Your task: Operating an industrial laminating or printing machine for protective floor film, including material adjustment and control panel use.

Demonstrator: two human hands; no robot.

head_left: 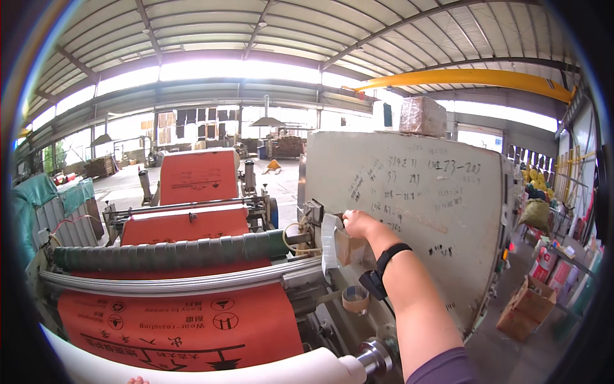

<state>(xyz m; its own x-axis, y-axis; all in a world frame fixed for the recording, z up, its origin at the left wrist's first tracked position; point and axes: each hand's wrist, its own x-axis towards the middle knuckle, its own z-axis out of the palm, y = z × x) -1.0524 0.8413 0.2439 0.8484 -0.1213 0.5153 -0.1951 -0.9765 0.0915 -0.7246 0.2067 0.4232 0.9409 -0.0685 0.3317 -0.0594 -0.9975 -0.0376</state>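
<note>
My right hand [360, 224] reaches to a small cardboard box [349, 249] fixed on the side of a large pale panel [409, 192]. Its fingers are curled at the box's upper edge, and what they hold, if anything, is hidden. A black band with a dark device [373, 283] circles that wrist. Only the fingertips of my left hand [137, 381] show at the lower edge, by a white roll [256, 371]. Red printed sheeting [185, 320] runs through the machine in front of me, under a dark green spiral roller [173, 251].
A roll of tape [355, 299] hangs on the panel below the box. Metal bars [179, 285] cross the machine, and a shaft end [376, 357] sticks out beside the white roll. An open carton [527, 307] stands on the floor at right. A wrapped package [422, 116] sits atop the panel.
</note>
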